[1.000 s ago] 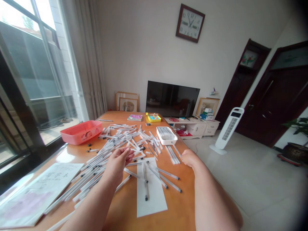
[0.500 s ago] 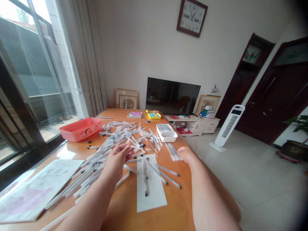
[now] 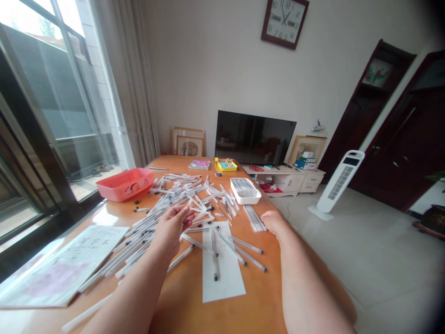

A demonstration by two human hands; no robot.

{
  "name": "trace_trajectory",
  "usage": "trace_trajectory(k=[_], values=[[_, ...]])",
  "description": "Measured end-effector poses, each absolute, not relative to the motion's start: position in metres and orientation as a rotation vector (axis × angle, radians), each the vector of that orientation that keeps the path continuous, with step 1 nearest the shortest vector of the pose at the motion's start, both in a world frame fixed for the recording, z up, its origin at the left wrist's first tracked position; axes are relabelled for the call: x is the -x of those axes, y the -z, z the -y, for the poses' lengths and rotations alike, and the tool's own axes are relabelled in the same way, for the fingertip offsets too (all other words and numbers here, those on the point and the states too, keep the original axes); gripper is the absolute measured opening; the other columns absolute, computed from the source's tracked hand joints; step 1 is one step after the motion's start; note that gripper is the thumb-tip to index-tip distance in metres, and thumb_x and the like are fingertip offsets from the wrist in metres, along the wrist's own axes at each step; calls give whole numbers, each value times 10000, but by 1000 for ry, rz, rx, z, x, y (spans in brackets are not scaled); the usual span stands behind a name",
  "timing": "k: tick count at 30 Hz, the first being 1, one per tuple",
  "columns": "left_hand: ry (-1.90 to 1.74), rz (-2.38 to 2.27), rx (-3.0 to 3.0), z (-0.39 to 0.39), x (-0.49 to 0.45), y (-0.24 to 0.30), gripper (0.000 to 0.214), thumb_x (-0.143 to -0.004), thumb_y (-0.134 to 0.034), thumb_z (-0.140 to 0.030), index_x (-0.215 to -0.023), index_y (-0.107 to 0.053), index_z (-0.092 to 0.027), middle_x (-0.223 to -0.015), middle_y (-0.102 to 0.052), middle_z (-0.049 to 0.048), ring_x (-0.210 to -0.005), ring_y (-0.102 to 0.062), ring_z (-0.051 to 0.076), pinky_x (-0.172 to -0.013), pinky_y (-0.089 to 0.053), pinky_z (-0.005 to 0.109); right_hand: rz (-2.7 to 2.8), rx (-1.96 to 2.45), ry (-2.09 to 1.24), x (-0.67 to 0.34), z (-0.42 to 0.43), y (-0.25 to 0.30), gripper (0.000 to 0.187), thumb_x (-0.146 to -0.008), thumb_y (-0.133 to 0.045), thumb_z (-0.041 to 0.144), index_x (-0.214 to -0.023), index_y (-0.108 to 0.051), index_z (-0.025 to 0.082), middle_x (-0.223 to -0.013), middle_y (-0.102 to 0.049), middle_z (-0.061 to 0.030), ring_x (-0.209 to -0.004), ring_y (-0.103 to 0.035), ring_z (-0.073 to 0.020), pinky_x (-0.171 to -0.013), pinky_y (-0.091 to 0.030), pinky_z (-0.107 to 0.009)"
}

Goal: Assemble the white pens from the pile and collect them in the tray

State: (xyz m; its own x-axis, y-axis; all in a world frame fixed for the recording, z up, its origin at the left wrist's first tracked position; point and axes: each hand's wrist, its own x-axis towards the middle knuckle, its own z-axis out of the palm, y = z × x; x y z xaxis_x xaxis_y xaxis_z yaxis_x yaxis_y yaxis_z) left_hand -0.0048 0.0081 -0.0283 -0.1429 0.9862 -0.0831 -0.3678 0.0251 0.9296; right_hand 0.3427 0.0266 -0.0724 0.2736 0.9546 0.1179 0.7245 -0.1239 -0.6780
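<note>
My left hand (image 3: 176, 225) hovers over the near part of a loose heap of clear pen barrels (image 3: 167, 202), its thumb and fingertips pinched together. Whatever it may hold is too small to make out. At the table's right side, my right hand (image 3: 273, 221) is closed at the edge of a neat row of clear pens (image 3: 255, 219), apparently touching it. Its fingertips are mostly hidden. Between my forearms lies a white paper sheet (image 3: 223, 283), with several pens with black ends (image 3: 214, 260) across and beside it.
A white tray (image 3: 251, 200) holding pens stands beyond the row. On the left are a red plastic basket (image 3: 121, 189), small black caps (image 3: 136, 202) and a notebook (image 3: 66, 264). A yellow box (image 3: 226, 165) and a booklet (image 3: 199, 164) lie at the table's far end.
The whole view has shifted slightly, so things appear a little further right. Both hands keep nearly the same pose and place; nothing has visibly been picked up or let go.
</note>
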Motion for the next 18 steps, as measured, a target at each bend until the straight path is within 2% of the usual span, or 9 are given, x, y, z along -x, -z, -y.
trace_trajectory(k=[6, 10, 18], values=[[-1474, -1084, -761, -12, 11, 28, 290, -772, -780, -278, -978, -620, -151, -930, -745, 126, -765, -717, 156, -665, -557, 232, 1421, 1939, -500, -334, -23, 63, 116, -747, -634, 292, -689, -665, 197, -520, -602, -46, -518, -554, -193, -505, -369, -284], [-1489, -1084, -751, -13, 13, 26, 295, -767, -783, -285, -974, -622, -151, -914, -744, 121, -742, -712, 148, -644, -554, 226, 1441, 1892, -475, -316, -23, 62, 149, -782, -593, 320, -786, -665, 189, -609, -637, -26, -534, -550, -161, -498, -356, -255], [-1505, -1061, -703, -12, 15, 24, 256, -780, -752, -264, -954, -605, -147, -889, -733, 111, -698, -695, 133, -639, -548, 231, 1663, 1782, -450, -258, -24, 65, 68, -719, -620, 248, -708, -640, 184, -643, -627, 10, -609, -541, -133, -550, -346, -219]])
